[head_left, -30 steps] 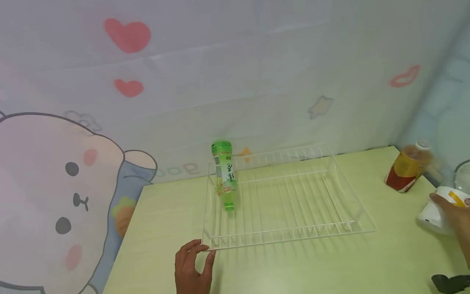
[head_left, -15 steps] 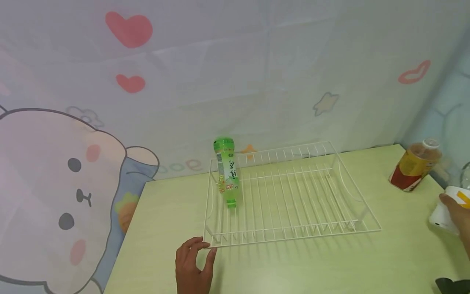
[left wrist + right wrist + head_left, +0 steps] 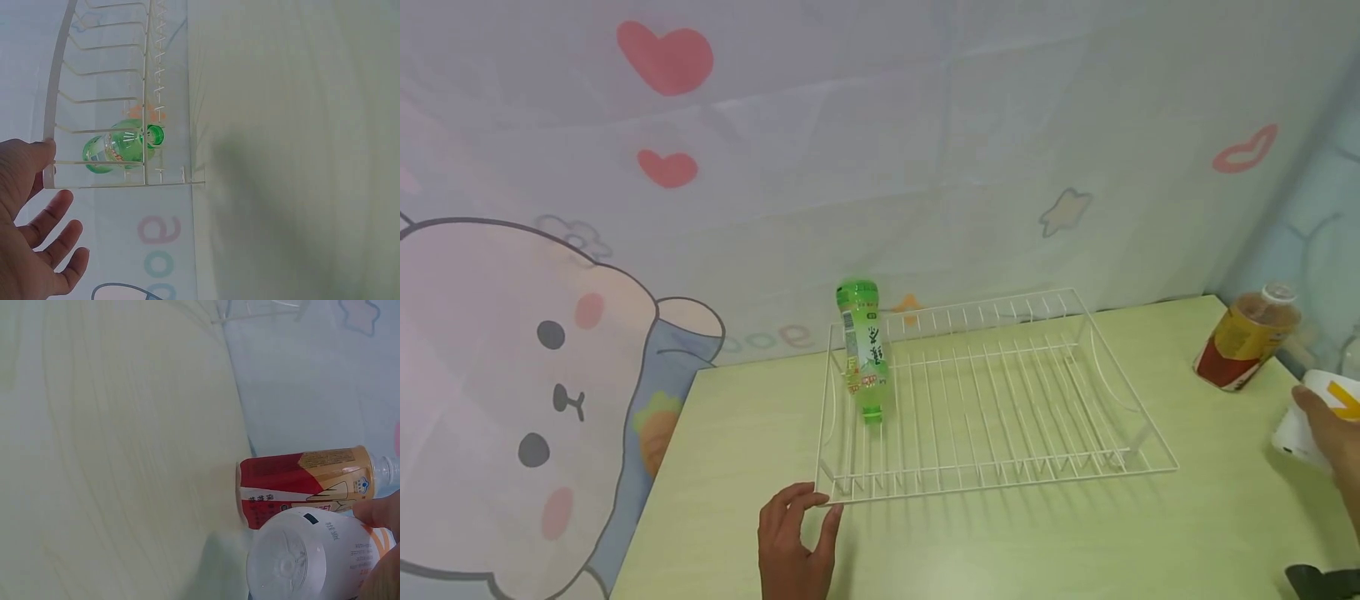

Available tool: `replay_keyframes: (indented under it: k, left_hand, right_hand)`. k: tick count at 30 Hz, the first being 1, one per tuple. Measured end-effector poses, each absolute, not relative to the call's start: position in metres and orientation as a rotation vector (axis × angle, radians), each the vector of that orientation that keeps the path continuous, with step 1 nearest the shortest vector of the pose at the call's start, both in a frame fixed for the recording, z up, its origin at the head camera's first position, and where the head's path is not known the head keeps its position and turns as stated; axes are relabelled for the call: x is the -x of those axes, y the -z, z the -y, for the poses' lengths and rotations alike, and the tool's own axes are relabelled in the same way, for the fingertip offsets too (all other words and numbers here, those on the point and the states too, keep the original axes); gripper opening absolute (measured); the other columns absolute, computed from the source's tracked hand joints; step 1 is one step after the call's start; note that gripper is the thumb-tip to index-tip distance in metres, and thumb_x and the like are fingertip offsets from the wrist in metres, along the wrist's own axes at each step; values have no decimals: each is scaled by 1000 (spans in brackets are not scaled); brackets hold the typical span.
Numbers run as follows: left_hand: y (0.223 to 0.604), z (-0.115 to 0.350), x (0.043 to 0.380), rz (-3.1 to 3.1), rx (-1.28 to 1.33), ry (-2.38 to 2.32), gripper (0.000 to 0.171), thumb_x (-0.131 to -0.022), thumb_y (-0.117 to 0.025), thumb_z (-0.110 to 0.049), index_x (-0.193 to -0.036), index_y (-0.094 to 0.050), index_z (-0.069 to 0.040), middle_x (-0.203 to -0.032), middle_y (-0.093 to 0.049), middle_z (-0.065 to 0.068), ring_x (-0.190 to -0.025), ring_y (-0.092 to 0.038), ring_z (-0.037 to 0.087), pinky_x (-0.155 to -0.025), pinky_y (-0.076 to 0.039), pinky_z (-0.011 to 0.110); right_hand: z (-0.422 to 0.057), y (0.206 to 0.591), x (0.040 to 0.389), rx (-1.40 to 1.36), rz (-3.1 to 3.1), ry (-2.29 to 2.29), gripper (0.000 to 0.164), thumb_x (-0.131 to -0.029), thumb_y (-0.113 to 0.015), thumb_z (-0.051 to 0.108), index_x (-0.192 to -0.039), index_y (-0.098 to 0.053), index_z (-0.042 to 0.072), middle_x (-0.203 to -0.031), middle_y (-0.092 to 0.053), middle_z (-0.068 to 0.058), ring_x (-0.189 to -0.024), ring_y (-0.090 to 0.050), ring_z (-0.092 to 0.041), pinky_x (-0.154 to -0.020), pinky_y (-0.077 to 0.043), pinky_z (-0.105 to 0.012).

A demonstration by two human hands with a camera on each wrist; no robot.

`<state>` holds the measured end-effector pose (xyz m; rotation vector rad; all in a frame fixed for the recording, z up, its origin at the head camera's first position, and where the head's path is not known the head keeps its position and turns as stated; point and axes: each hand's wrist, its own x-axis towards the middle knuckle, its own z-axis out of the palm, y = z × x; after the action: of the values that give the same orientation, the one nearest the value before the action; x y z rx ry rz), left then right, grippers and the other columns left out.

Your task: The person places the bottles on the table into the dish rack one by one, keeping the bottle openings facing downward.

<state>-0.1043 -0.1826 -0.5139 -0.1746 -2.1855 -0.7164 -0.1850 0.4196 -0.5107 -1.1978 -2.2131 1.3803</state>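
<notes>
A white wire rack (image 3: pixel 1000 486) lies on the pale green table (image 3: pixel 1000 550). A green bottle (image 3: pixel 863 354) leans cap-down in the rack's left end; the left wrist view shows this green bottle (image 3: pixel 119 147) behind the rack's wires (image 3: pixel 147 94). My left hand (image 3: pixel 808 512) rests at the rack's near left corner, fingers spread and thumb against the wire, as the left wrist view of the hand (image 3: pixel 37 206) also shows. At the right edge my right hand (image 3: pixel 1326 425) grips a white bottle (image 3: pixel 1303 429). Its base (image 3: pixel 312 556) fills the right wrist view, with my fingers (image 3: pixel 380 512) curled round it.
An orange and red drink bottle (image 3: pixel 1243 342) stands tilted against the wall at the table's far right, seen beside the white one as the drink bottle (image 3: pixel 306 484). A cartoon-print cloth (image 3: pixel 587 333) hangs behind and left. A black thing (image 3: pixel 1322 579) shows at the bottom right.
My right hand with the white bottle has shifted slightly to the right. My left hand stays at the rack's corner and the green bottle has not moved.
</notes>
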Motion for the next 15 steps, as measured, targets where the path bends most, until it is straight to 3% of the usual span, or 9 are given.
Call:
replay_keyframes:
  k: [3, 5, 6, 7, 9, 11, 15]
  left_hand:
    - [513, 182, 104, 2185, 172, 715, 29, -68, -89, -5, -87, -69, -12, -105, -65, 5, -99, -58, 30, -80, -41, 45]
    - [512, 182, 104, 2187, 169, 714, 29, -68, -89, -5, -87, -69, -12, -104, -65, 5, -99, -58, 30, -80, -41, 45]
    - [512, 182, 104, 2189, 166, 714, 29, -68, -89, -5, -87, -69, -12, -104, -65, 5, -99, -58, 30, -80, -41, 45]
    - [512, 181, 104, 2191, 165, 715, 29, -68, -89, -5, -86, -69, -12, -104, -65, 5, -99, -58, 30, -80, -41, 46]
    - [512, 181, 104, 2196, 161, 717, 28, -68, -89, -5, -86, -68, -11, -104, -65, 5, -99, -58, 30, -80, -41, 46]
    - [512, 181, 104, 2203, 154, 720, 28, -69, -89, -5, -87, -68, -11, -104, -65, 5, -99, -58, 30, -80, -41, 47]
    - [513, 181, 104, 2215, 137, 726, 27, -70, -88, -6, -87, -68, -11, -105, -65, 5, -101, -57, 30, -80, -42, 49]
  right_hand:
    - [-432, 525, 191, 1223, 2211, -1381, 94, -92, -52, 55, -156, -13, -1, -146, -30, -28, -112, -43, -11, -104, -28, -18]
    - [-437, 530, 194, 1220, 2209, -1368, 95, -92, -52, 57, -157, -12, -1, -146, -30, -28, -113, -44, -10, -105, -30, -19]
    - [-439, 531, 195, 1221, 2219, -1373, 95, -93, -52, 55, -157, -10, -1, -151, -26, -29, -123, -43, -20, -110, -29, -24]
    - [-441, 534, 197, 1235, 2222, -1362, 96, -92, -51, 57, -157, -10, -1, -151, -26, -28, -122, -43, -20, -109, -28, -23]
    - [-443, 536, 199, 1225, 2217, -1367, 94, -93, -50, 55, -157, -7, 0, -158, -19, -26, -138, -31, -34, -116, -24, -34]
    - [-445, 538, 200, 1225, 2197, -1373, 96, -93, -49, 58, -158, -5, 3, -162, -12, -22, -145, -19, -35, -119, -16, -39]
    - [-455, 550, 207, 1213, 2179, -1367, 96, -92, -52, 57, -159, -6, 6, -162, -13, -20, -144, -21, -33, -119, -17, -38]
